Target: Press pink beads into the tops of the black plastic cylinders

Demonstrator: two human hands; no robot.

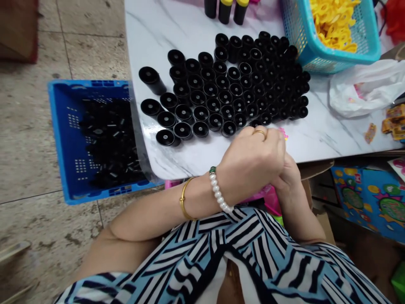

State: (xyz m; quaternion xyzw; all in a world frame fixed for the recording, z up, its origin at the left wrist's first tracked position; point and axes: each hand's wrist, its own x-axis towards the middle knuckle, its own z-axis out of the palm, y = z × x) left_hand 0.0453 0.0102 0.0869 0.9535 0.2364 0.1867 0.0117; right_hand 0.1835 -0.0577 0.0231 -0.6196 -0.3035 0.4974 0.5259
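My left hand (253, 162) is curled closed at the near edge of the marble table (164, 25), a gold ring on one finger, a pearl bracelet and a gold bangle at the wrist. It covers most of my right hand (289, 173), whose fingers are hidden beneath it. A small pink piece (284, 134) peeks out just past my left knuckles; which hand grips it I cannot tell. Right beyond my hands, several black cylindrical tubes (228, 88) stand upright in packed rows with their open ends up. One black tube (152, 80) lies tipped at the left of the group.
A blue crate (63, 139) of loose black parts sits on the floor left of the table. A teal basket (316, 55) of yellow pieces stands at the back right, beside a crumpled white plastic bag (363, 88). Yellow-capped black tubes (225, 9) stand at the far edge. Colourful printed cartons (370, 198) lie under the table's right side.
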